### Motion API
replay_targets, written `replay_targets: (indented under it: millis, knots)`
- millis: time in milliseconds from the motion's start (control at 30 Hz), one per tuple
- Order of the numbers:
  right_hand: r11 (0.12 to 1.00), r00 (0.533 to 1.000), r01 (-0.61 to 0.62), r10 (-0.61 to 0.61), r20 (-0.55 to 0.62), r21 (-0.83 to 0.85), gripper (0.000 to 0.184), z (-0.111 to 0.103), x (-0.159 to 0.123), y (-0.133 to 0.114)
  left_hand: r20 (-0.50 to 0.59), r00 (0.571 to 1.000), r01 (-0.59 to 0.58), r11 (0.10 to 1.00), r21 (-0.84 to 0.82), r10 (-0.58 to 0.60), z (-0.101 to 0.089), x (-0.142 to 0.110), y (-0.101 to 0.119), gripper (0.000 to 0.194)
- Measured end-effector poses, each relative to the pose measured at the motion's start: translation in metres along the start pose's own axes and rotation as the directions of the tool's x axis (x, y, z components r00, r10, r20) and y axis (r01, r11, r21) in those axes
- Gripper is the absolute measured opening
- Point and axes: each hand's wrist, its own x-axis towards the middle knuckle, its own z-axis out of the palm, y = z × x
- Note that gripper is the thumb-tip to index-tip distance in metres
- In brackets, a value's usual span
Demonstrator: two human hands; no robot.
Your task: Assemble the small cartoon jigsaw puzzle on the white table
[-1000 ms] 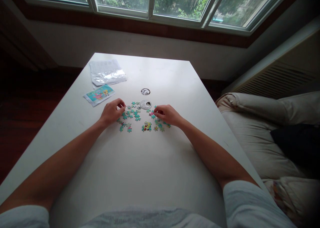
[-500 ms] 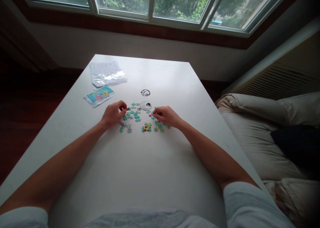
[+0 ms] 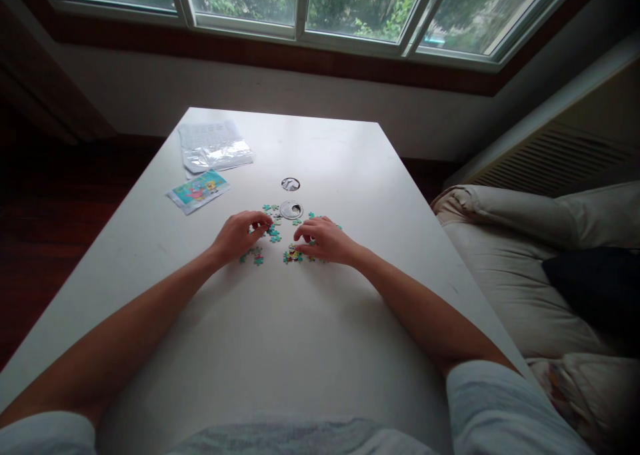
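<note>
Small teal jigsaw puzzle pieces [image 3: 275,238] lie scattered on a white table. My left hand [image 3: 240,235] is over the left group, its thumb and index finger pinched on what looks like a puzzle piece, mostly hidden by the fingertips. Below that hand lie a few more loose pieces [image 3: 258,256]. My right hand [image 3: 327,240] hovers over the right group with thumb and fingers apart. Its thumb tip is at the upper edge of a joined puzzle section [image 3: 292,254] with a yellow cartoon figure. The right hand covers several pieces behind and beneath it.
Two round metal-rimmed inserts, a nearer one [image 3: 291,210] and a farther one [image 3: 291,184], sit in the tabletop [image 3: 280,348]. At the far left lie a colourful picture card [image 3: 199,191] and a clear plastic bag with paper [image 3: 216,147]. A beige sofa [image 3: 500,255] stands to the right.
My left hand has moved right and slightly nearer, over the left group of pieces. My right hand has shifted left and nearer, its fingers spreading beside the joined section.
</note>
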Motion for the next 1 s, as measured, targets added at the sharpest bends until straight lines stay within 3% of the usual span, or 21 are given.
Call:
replay_targets:
  millis: [233,700,1000]
  knots:
    - [0.992,0.998,0.021,-0.014,0.061,-0.126,0.039,0.006,-0.002,-0.013,0.076,0.997,0.035,0.999,-0.039,-0.032,0.014,-0.006,0.021,0.014]
    - [0.993,0.998,0.012,-0.006,0.060,-0.116,0.038,0.010,0.000,-0.013,0.142,0.990,0.021,1.000,-0.009,-0.020,0.018,-0.009,0.025,0.011]
    - [0.993,0.998,0.027,-0.021,0.060,-0.115,0.037,0.010,0.000,-0.011,0.200,0.976,0.085,0.996,-0.021,-0.079,0.013,-0.010,0.029,0.015]
